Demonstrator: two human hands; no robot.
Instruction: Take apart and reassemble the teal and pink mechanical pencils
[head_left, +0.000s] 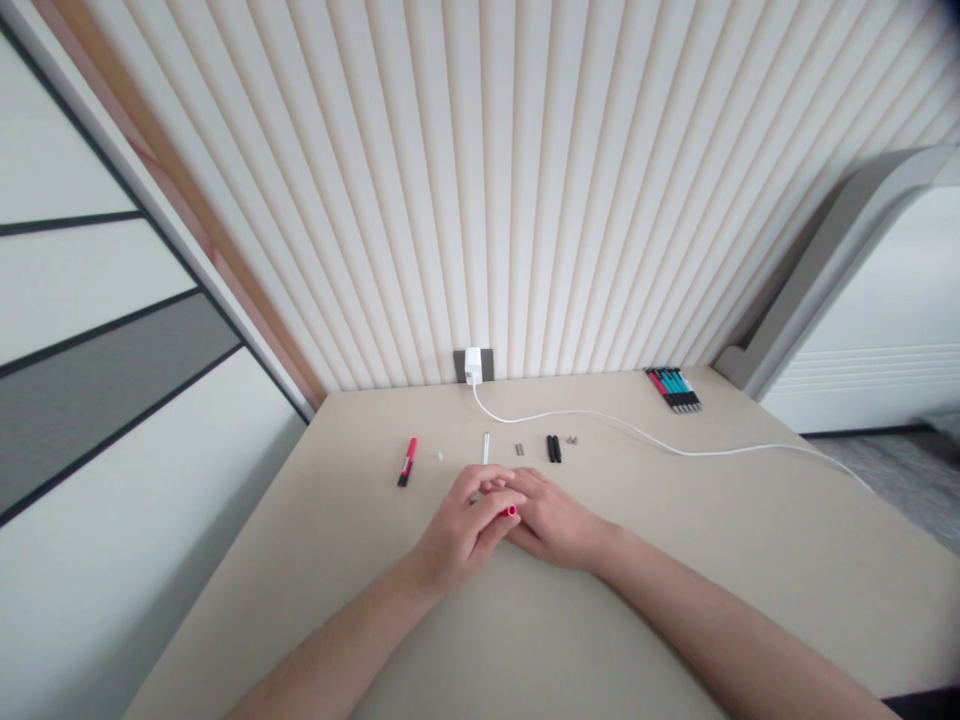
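My hands (506,515) lie together near the middle of the beige table (637,600). My left hand (459,528) curls around a small red tube (511,511), whose end shows between my fingers. My right hand (551,520) rests against it, fingers over my left fingers. Its grip on the tube is hidden. Beyond them lie a red-and-black marker (406,462), a tiny white piece (440,456), a thin white tube (486,448), small grey metal parts (519,449), two black pen barrels (553,449) and tiny metal bits (571,439).
A white charger (472,366) sits in a grey wall socket (486,365) at the table's far edge. Its white cable (660,438) runs right across the table and over the edge. A pack of several markers (673,389) lies at the back right, against the slatted wall (487,180).
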